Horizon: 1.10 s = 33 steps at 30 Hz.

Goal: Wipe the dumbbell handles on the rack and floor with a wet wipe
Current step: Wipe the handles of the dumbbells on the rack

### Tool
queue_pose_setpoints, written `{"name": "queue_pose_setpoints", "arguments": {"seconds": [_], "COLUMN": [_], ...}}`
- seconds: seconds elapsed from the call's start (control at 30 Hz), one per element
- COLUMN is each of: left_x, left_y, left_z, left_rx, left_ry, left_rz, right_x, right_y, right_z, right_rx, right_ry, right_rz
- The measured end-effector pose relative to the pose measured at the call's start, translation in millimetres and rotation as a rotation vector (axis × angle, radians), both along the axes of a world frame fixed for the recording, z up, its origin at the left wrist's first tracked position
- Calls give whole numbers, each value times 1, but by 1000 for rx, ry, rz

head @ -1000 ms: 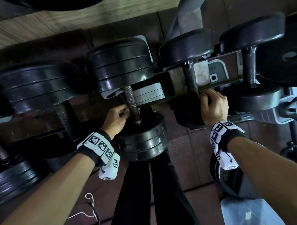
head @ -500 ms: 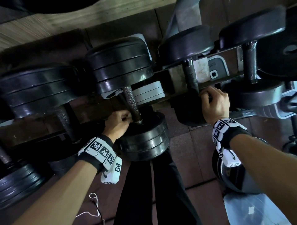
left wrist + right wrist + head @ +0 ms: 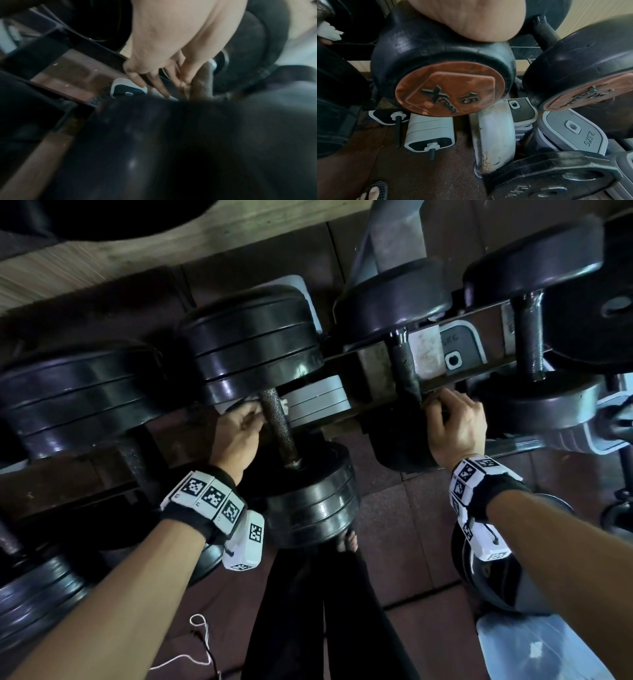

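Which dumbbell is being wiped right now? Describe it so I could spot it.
On the rack, find the left hand pressing a white wipe to a handle. That dumbbell has stacked plates and a bare knurled handle, unlike its dark-gripped right neighbour.

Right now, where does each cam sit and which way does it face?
Head: above, looking down at the rack; both forearms, left hand, right hand, legs show.
Left wrist: along the left hand's fingers at the knurled handle.
Right wrist: under the palm, facing the 15 dumbbell and floor; a toe shows.
Head and left wrist share the knurled handle.
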State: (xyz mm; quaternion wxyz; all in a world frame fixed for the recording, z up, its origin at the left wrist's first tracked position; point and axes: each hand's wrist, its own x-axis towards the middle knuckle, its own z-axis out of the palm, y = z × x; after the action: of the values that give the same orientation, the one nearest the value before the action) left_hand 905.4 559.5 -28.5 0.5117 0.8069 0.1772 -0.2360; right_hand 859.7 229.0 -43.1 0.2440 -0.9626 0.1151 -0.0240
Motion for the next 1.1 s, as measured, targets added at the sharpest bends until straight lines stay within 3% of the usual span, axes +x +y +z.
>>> {"name": "queue_pose_setpoints", "arguments": {"seconds": [0.07,0.17,0.27,0.47,0.67,0.87,1.1], "left_x": [-11,-39,-47,-50,-52,-49,-27], "left_y": [2,10,6,-1,-16,-61,-167], "left_z": [-9,-29,-31,-1,34,63,61], "left_rx": [84,201,159,252,359,314,35], "left_ry": [35,221,255,236,203,120,35], "left_rz": [-106,-292,-282,-158,-162,-119,-33], "right_x": [0,0,0,0,-1,0,5], "right_y": [0,2,3,3,4,2,-5], "right_z": [0,2,3,5,6,10,16], "right_rx": [12,23,28,47,16,-15,65], "right_ry": [-5,-13,-23,-7,50,113,135], "right_rz": [-3,-8,-21,-31,-40,37,160]}}
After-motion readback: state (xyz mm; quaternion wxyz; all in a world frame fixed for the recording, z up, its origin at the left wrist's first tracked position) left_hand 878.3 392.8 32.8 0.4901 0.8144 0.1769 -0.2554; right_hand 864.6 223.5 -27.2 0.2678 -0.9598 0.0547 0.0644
